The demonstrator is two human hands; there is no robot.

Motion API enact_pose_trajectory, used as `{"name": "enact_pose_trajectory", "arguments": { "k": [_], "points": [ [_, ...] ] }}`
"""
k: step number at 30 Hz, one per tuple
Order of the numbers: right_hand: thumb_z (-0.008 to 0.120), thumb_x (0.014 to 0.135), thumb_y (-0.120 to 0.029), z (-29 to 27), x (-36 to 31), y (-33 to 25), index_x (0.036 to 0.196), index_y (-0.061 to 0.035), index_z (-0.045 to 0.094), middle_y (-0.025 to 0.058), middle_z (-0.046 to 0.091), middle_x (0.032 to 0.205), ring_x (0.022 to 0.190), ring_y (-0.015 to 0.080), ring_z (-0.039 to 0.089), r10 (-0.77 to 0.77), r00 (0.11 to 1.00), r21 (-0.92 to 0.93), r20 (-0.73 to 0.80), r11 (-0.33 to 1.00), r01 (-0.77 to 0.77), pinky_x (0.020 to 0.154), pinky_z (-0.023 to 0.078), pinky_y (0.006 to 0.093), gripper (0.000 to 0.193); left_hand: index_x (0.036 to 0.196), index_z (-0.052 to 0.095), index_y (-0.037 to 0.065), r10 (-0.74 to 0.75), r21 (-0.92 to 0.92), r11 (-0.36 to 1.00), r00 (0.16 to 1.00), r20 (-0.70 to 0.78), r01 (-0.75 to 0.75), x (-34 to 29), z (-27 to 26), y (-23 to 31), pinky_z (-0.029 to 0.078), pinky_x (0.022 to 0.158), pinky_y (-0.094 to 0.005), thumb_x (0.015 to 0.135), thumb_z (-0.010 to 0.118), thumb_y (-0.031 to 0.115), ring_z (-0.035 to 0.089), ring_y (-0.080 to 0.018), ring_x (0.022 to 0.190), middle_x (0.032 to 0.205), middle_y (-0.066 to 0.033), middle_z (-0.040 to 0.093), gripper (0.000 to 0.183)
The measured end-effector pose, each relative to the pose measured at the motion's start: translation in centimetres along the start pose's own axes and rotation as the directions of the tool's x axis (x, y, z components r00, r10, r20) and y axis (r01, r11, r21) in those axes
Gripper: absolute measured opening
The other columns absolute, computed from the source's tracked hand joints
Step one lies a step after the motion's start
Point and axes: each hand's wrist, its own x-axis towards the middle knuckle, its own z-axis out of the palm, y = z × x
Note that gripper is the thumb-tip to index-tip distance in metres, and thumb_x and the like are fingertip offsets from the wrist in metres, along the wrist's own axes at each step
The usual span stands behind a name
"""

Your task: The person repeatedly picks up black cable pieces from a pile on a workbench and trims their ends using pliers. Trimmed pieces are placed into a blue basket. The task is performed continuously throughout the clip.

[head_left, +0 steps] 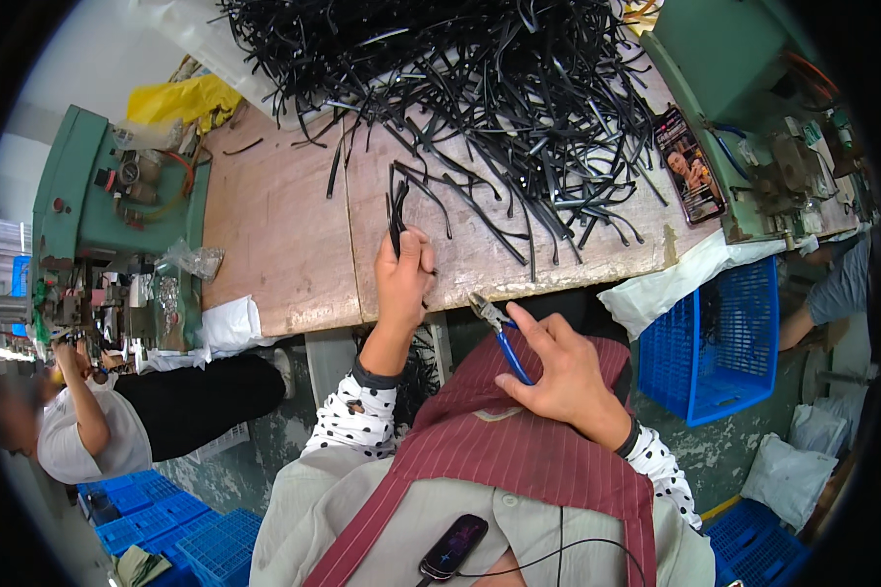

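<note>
My left hand is closed around a small bunch of black eyeglass temples, held upright just over the table's front edge. More of the same thin pieces, with bent ends, lie in a big tangled heap beyond it. A pair of pliers with blue handles and metal jaws is in my right hand, in front of the table edge. Its jaws point up and to the left, toward the left hand. Part of the handles is hidden by the right hand.
Green machines stand at the left and right of the wooden table. A phone leans near the right machine. Below right hangs a blue basket. Another person works at the far left. A yellow bag lies at the back left.
</note>
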Motion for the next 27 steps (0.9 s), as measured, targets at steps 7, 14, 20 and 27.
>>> {"name": "enact_pose_trajectory", "arguments": {
  "k": [7,14,20,27],
  "points": [
    [0.082,0.058,-0.022,-1.6,1.0,-1.5,0.136,-0.0140,0.053,0.0129,0.054,0.094,0.080,0.0287,0.056,-0.166,0.986,-0.172,-0.012,0.972,0.161,0.065,0.048,0.0385,0.084,0.094,0.048,0.008,-0.187,-0.529,0.693,0.831,0.524,0.489,-2.1,1.4,3.2,0.032,0.038,-0.0183,0.104,0.036,0.042,0.033,-0.0037,0.047,0.065,0.0011,0.042,0.038],
    [0.082,0.059,-0.022,-1.7,1.0,-2.1,0.136,-0.0141,0.053,0.0124,0.053,0.094,0.079,0.0277,0.055,-0.167,0.986,-0.235,0.012,0.958,0.165,0.063,0.047,0.0382,0.083,0.094,0.048,0.007,-0.190,-0.499,0.697,0.804,0.564,0.515,-2.3,1.2,3.5,0.031,0.037,-0.0169,0.104,0.035,0.042,0.033,-0.0029,0.046,0.065,0.0018,0.041,0.038],
    [0.080,0.063,-0.018,-1.7,1.1,-2.2,0.134,-0.0141,0.055,0.0111,0.052,0.089,0.071,0.0260,0.055,-0.176,0.984,-0.201,0.013,0.964,0.175,0.056,0.047,0.0372,0.076,0.092,0.046,0.009,-0.191,-0.490,0.726,0.826,0.531,0.483,-2.4,1.1,3.4,0.032,0.040,-0.0182,0.105,0.035,0.041,0.031,-0.0040,0.046,0.063,0.0023,0.040,0.035],
    [0.082,0.062,-0.020,-1.2,1.0,-1.8,0.136,-0.0129,0.053,0.0109,0.052,0.084,0.067,0.0262,0.058,-0.096,0.995,-0.032,0.030,0.995,0.097,0.060,0.049,0.0368,0.080,0.089,0.043,0.013,0.215,-0.425,0.886,0.976,0.025,-0.184,-4.9,3.6,2.6,0.033,0.045,-0.0217,0.102,0.039,0.047,0.031,-0.0067,0.046,0.063,0.0022,0.039,0.036]
  ]
}}
